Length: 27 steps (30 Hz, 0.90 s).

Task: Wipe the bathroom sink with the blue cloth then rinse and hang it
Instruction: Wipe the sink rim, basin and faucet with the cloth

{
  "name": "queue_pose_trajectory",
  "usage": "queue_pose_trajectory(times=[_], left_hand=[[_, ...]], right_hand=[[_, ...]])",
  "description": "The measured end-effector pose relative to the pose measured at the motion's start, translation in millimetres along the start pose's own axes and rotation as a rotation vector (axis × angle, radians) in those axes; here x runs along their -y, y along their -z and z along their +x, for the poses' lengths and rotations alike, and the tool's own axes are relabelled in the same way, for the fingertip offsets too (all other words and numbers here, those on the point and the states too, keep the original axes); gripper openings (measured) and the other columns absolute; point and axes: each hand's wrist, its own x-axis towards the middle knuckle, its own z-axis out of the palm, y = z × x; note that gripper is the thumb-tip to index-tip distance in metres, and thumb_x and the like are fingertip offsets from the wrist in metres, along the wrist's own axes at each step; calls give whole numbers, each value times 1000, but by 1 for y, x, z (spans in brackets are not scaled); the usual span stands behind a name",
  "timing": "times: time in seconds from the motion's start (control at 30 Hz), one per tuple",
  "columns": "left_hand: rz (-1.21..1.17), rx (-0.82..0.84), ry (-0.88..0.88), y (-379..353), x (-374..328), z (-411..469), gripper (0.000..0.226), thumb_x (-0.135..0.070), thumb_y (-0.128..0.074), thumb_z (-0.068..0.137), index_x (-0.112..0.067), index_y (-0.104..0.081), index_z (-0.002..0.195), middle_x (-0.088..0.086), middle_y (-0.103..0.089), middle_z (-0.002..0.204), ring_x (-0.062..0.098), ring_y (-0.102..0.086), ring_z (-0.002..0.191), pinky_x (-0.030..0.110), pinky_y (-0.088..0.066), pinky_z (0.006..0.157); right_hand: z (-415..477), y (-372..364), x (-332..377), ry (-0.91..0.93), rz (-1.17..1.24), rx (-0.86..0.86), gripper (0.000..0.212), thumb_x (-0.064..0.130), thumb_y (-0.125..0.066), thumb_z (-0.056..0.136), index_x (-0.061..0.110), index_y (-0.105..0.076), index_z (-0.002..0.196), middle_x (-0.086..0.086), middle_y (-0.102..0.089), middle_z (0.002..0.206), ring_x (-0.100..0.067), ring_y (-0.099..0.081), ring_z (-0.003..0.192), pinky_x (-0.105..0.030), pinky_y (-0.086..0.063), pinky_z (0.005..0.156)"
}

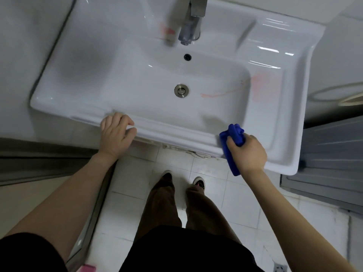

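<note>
A white ceramic sink fills the upper view, with a metal drain in the basin and a chrome faucet at the back. Pink smears mark the right ledge, the basin's right side and the ledge beside the faucet. My right hand is shut on a bunched blue cloth at the sink's front right rim; part of the cloth hangs below the rim. My left hand rests on the front rim at the left, fingers curled over the edge, holding nothing else.
White tiled floor lies under the sink, with my two feet on it. A grey panelled cabinet or door stands at the right. A round pale object sits beyond the sink's right end. White wall is at left.
</note>
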Motion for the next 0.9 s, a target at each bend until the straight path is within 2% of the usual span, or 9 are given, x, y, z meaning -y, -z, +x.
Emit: queue_pose_trajectory(times=[0.13,0.27,0.33,0.47,0.7,0.77,0.9], left_hand=[[19,14,19,-2,0,0,23,-32,-42,84,-14,-54,92,7,-51,94,28,-43,89,32,-24,86],[51,42,1,3,1,1,26,-33,-42,85,-14,-55,94,7,-52,96,27,-42,90,28,-20,84],[56,52,-11,4,0,1,26,-34,-41,85,-14,-56,94,7,-52,97,26,-42,90,27,-19,84],[49,57,-37,3,3,0,28,-36,-39,86,-15,-54,96,6,-49,97,27,-41,91,27,-18,84],[27,89,-25,4,1,1,30,-37,-37,85,-16,-53,97,6,-48,100,28,-40,95,28,-17,87],[21,108,-19,6,2,1,30,-39,-35,84,-17,-52,97,5,-47,100,27,-39,94,28,-17,87],[13,115,-10,6,2,2,26,-37,-36,84,-19,-51,96,3,-46,99,23,-36,93,28,-16,87]], right_hand=[[-6,-30,46,129,16,36,27,44,-47,86,21,-52,72,0,-53,77,-22,-55,59,-29,-40,55],[-15,-60,108,228,33,128,30,44,-45,91,18,-56,81,2,-50,79,-18,-49,56,-25,-32,49],[-18,-65,116,262,55,133,32,45,-44,92,18,-56,81,2,-50,78,-18,-50,56,-26,-36,50],[-16,-48,75,258,63,47,34,48,-47,91,19,-55,75,1,-54,75,-19,-54,58,-29,-44,54],[-1,19,-34,-2,-21,-64,34,42,-48,87,19,-46,63,-4,-55,69,-23,-54,58,-28,-36,51],[-1,19,-36,-35,-41,-76,32,41,-48,87,18,-48,64,-5,-55,71,-23,-53,58,-28,-34,51],[-5,-12,8,11,-36,-80,29,45,-47,85,20,-52,70,-5,-58,78,-27,-56,63,-32,-43,58]])
